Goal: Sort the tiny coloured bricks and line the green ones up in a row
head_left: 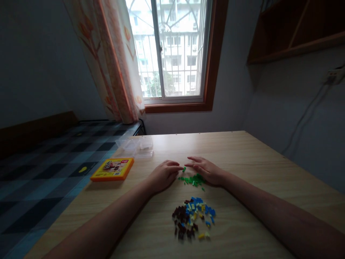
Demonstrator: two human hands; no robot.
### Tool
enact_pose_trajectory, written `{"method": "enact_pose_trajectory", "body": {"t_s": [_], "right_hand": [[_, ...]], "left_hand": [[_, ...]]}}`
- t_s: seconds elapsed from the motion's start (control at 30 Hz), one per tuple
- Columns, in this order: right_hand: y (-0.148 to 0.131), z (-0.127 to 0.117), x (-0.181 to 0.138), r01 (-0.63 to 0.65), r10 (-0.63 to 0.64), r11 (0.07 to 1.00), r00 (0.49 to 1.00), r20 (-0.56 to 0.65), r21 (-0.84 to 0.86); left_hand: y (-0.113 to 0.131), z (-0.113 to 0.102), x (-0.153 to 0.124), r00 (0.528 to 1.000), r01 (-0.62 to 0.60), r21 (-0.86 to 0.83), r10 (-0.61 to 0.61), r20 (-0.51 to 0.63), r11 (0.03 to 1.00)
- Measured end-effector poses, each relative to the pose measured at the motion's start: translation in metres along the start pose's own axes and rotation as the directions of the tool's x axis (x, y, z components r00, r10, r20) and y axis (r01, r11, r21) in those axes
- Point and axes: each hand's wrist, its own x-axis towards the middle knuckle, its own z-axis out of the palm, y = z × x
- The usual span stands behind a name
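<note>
My left hand (166,175) rests on the wooden table (221,147), its fingers loosely bent and its index finger reaching to a single green brick (184,169). That fingertip seems to touch the brick without gripping it. Opposite it, my right hand (207,170) has its fingers spread, with fingertips close to the same brick. Just below and between the hands lies a pile of small green bricks (193,180), partly covered by my right hand. Nearer to me is a mixed heap of dark brown bricks (182,214), blue bricks (211,211) and yellow bricks (201,236).
At the table's left edge lies a yellow-orange box (113,169) with a printed lid. Behind it are clear plastic trays (138,146). A bed with a checked cover (54,165) adjoins the table on the left. A window and curtain (110,54) are beyond.
</note>
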Motion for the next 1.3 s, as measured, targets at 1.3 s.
{"method": "enact_pose_trajectory", "body": {"t_s": [1.3], "right_hand": [[0.008,0.002,0.001,-0.083,0.094,0.995,0.972,-0.216,0.061]], "left_hand": [[-0.004,0.002,0.001,0.968,0.247,0.169,-0.236,-0.084,0.954]]}}
